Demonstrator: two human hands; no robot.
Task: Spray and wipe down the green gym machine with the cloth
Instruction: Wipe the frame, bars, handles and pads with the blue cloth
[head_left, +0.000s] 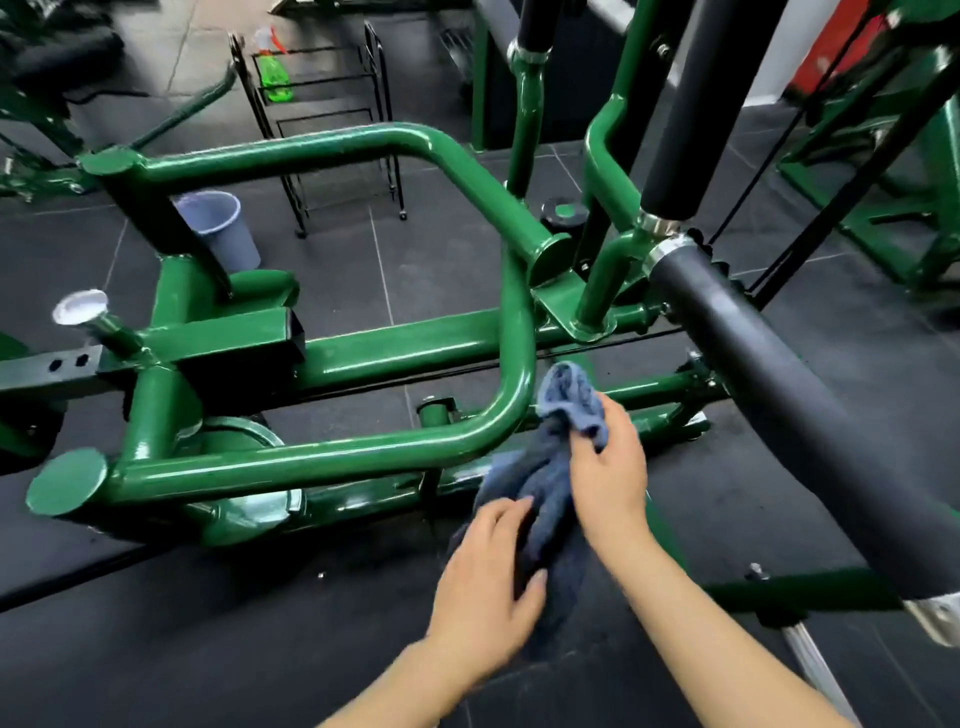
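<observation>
A glossy green gym machine (332, 457) made of tube frames fills the middle of the view. Both hands hold a blue cloth (545, 499) just right of the curved green tube. My right hand (608, 467) pinches the cloth's upper end, which bunches above the fingers. My left hand (488, 577) grips its lower part from the left, thumb across the fabric. The cloth hangs close to the tube's bend; whether it touches is unclear. A green spray bottle (274, 67) with a white and red trigger stands on a black wire rack far back.
A black wire rack (332, 119) stands on the dark tiled floor behind the machine, with a grey bucket (221, 228) to its left. A thick black padded bar (810, 415) slants across the right side near my right arm. More green equipment stands at right and far left.
</observation>
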